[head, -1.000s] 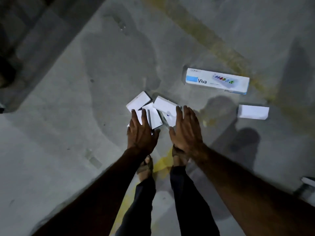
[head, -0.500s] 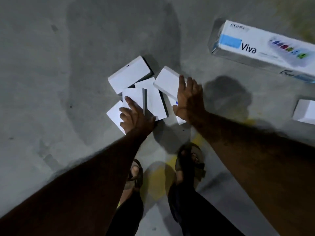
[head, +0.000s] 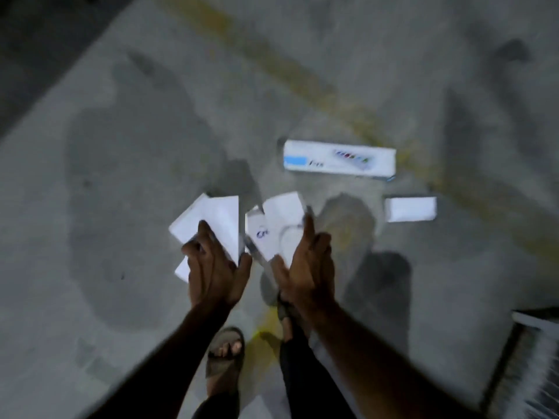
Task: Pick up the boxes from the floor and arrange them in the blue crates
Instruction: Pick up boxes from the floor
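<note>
Left hand (head: 213,273) grips white boxes (head: 208,222) fanned above its fingers; right hand (head: 305,264) grasps more small boxes (head: 281,225) against its palm.

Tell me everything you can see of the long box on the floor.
The long box is a slim white carton, cardboard by its look, with a blue patch and dark lettering at its left end and a row of small coloured marks toward the right. It lies flat on the concrete floor, beyond both hands, untouched. The print is too blurred to read.
</note>
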